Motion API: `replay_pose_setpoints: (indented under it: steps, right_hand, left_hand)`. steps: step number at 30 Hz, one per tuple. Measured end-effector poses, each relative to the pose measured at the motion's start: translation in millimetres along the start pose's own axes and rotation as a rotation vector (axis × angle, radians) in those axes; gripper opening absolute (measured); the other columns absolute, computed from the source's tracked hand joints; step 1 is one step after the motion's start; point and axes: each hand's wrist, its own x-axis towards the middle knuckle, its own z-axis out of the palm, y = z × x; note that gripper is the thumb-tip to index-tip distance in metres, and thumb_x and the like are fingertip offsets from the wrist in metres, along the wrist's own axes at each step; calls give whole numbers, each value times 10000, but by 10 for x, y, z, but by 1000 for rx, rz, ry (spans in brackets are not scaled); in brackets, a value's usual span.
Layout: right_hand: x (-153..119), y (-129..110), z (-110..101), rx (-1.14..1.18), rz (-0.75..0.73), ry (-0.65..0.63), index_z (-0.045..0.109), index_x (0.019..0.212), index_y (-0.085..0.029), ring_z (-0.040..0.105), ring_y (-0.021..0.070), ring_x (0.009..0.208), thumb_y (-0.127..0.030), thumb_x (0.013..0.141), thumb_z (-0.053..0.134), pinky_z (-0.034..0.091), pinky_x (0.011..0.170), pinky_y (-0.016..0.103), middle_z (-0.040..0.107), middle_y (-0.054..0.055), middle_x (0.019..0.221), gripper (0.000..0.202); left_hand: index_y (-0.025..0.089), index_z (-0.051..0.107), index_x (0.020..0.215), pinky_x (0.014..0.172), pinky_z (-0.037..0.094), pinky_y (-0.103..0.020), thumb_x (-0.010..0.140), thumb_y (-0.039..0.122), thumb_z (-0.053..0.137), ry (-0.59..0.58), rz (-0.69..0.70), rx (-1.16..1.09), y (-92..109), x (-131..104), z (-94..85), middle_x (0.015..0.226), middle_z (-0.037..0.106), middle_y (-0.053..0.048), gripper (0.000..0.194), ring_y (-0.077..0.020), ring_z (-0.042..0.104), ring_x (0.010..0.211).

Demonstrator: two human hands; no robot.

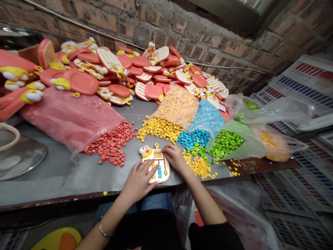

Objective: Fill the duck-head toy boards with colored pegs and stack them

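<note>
A cream toy board (164, 177) with a yellow-billed duck head lies flat near the table's front edge. Blue, yellow and green pieces sit in its slots. My left hand (139, 178) rests over the board's left side, fingers spread and partly covering it. At the upper right edge of the board is my right hand (177, 158), its fingers bent together at the top of a slot; whatever they may hold is too small to make out. Just beyond the board lie loose red pieces (111, 144), yellow pieces (160, 128) and blue pieces (194, 139).
Many red and cream duck boards (140, 61) are heaped along the brick wall. Open bags of red (75, 118), yellow (178, 104), blue (208, 116) and green pieces (226, 144) lie on the grey table (59, 173). A clear lid (20, 156) sits far left.
</note>
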Motion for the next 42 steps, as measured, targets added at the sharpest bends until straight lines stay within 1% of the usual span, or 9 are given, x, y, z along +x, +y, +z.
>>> replay_pose_setpoints:
  steps: [8, 14, 22, 27, 30, 33, 36, 39, 42]
  right_hand:
    - [-260, -156, 142, -172, 52, 152, 683, 892, -193, 600, 230, 923, -157, 900, 537, 488, 839, 388, 669, 88, 912, 150]
    - [-350, -249, 141, -71, 69, 164, 674, 843, -198, 574, 215, 844, -127, 871, 569, 464, 776, 370, 649, 57, 820, 130]
    - [-262, -184, 161, 12, 16, 116, 684, 832, -207, 565, 204, 824, -152, 864, 581, 458, 754, 349, 629, 48, 794, 121]
    - [-282, -263, 223, 25, -12, 113, 678, 845, -207, 558, 197, 820, -155, 869, 551, 459, 757, 341, 614, 47, 787, 139]
    - [-340, -312, 142, 84, -40, 50, 673, 848, -211, 559, 199, 838, -165, 861, 560, 463, 777, 347, 620, 41, 793, 124]
    - [-397, -252, -20, 135, 8, 80, 668, 890, -214, 578, 192, 857, -171, 881, 553, 473, 790, 346, 639, 42, 841, 123]
    - [-392, -68, -144, -64, 116, 186, 671, 999, -211, 568, 232, 941, -151, 889, 533, 468, 831, 401, 652, 85, 963, 186]
    - [-334, 122, -172, -283, 165, 129, 703, 929, -209, 556, 275, 952, -128, 868, 549, 470, 827, 447, 669, 108, 949, 185]
    - [-278, 169, -151, -222, 167, 110, 702, 846, -203, 589, 255, 899, -116, 876, 527, 501, 801, 419, 683, 93, 882, 197]
  left_hand:
    - [260, 498, 1359, 1081, 281, -420, 888, 436, 553, 21, -3, 4, 3, 8, 2, 1413, 498, -84, 506, -250, 433, 1285]
    - [260, 483, 1371, 1087, 286, -412, 896, 411, 540, 6, 5, -13, 5, 11, -13, 1416, 493, -79, 502, -246, 434, 1286]
    - [196, 479, 1360, 1074, 302, -426, 876, 376, 553, -25, -15, 14, 5, -1, -15, 1424, 472, -103, 522, -272, 414, 1293]
    - [186, 449, 1381, 1054, 313, -417, 874, 390, 543, -20, -1, 37, -13, -4, 9, 1405, 490, -108, 555, -276, 423, 1285]
    - [176, 418, 1405, 1047, 312, -410, 875, 403, 541, -11, -5, 54, -13, -3, 12, 1400, 499, -107, 589, -273, 433, 1276]
    - [177, 419, 1406, 1047, 307, -410, 881, 414, 534, -16, 2, 62, -6, 2, -4, 1409, 493, -103, 588, -272, 433, 1277]
    - [198, 432, 1401, 1049, 303, -422, 885, 415, 529, -24, 5, 67, 2, 7, -23, 1422, 483, -97, 568, -279, 425, 1287]
    - [204, 439, 1398, 1047, 306, -429, 887, 414, 524, -23, 1, 69, 7, 7, -27, 1432, 471, -98, 558, -282, 417, 1296]
    - [202, 440, 1398, 1047, 308, -426, 887, 416, 526, -20, -1, 66, 10, 4, -24, 1428, 477, -97, 560, -276, 424, 1290]
